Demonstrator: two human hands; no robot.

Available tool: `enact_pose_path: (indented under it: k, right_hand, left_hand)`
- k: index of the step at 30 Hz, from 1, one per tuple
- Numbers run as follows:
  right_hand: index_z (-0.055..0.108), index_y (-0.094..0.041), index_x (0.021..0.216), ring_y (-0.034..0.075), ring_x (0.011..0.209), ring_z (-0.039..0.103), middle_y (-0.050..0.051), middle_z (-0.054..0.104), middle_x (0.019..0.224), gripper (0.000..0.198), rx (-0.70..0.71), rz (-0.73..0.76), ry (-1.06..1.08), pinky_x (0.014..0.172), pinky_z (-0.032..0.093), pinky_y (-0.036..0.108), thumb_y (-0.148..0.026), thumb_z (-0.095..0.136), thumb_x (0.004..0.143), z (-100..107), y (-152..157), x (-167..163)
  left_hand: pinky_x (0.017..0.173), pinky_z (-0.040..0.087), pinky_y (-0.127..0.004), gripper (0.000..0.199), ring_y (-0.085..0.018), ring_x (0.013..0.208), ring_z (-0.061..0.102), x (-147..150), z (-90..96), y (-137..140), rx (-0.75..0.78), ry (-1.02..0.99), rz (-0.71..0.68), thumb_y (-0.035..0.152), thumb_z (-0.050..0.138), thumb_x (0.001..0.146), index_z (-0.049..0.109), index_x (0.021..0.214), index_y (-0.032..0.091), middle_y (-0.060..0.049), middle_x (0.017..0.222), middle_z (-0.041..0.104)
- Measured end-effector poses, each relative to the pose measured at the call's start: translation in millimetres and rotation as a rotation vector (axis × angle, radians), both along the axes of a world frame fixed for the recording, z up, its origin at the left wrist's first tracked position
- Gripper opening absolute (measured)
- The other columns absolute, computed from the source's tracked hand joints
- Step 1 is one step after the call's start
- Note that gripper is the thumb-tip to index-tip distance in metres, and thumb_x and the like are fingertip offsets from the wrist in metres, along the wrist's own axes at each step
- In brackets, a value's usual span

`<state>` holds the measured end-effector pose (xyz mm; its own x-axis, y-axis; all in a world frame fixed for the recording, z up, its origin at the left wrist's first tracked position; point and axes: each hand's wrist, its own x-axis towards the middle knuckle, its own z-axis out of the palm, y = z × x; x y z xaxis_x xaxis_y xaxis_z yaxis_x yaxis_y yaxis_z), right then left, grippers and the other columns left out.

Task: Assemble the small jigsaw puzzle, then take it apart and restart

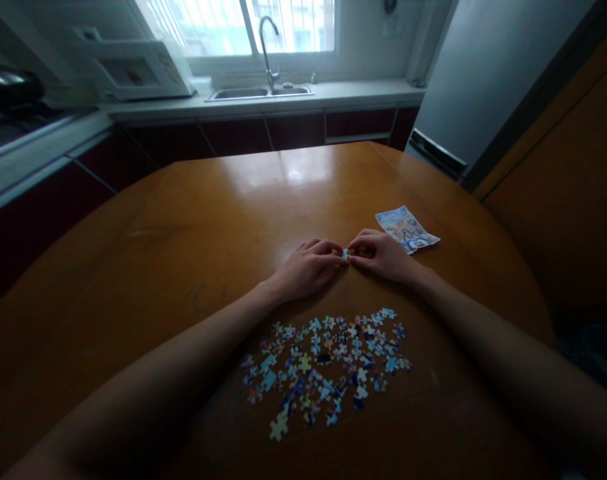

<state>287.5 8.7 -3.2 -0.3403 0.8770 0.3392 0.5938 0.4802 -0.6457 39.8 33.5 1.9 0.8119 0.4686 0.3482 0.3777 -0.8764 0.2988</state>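
My left hand [311, 267] and my right hand [382, 255] meet over the middle of the wooden table. Between their fingertips is a small light-blue puzzle piece [346, 253], pinched from both sides; whether it is one piece or two joined is too small to tell. Closer to me, between my forearms, many loose jigsaw pieces [328, 360] lie spread in blue, white, yellow and purple. Just beyond my right hand rests a creased picture sheet [406, 228] with a colourful print, partly behind that hand.
The round-cornered wooden table [208, 213] fills most of the view. Behind it runs a counter with a sink [238, 94], a tap [267, 57] and a white microwave [138, 70]. A fridge [488, 73] stands at the right. A dark pan [11, 85] is at the far left.
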Motion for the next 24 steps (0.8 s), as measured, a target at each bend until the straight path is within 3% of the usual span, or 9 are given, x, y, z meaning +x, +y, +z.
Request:
enact_pose_path:
  k: [24]
  right_hand:
    - [0.075,-0.021,0.091,0.019,0.081,0.062,0.005,0.066,0.09,0.007,-0.004,-0.022,-0.012,0.073,0.05,0.033,-0.024,0.071,0.086,1.3,-1.0,-1.7]
  left_hand:
    - [0.103,0.046,-0.045,0.025,-0.024,0.117,0.059,1.4,-1.0,0.3,-0.048,-0.016,0.032,0.024,0.056,0.1,0.073,0.117,0.03,-0.004,0.127,0.067]
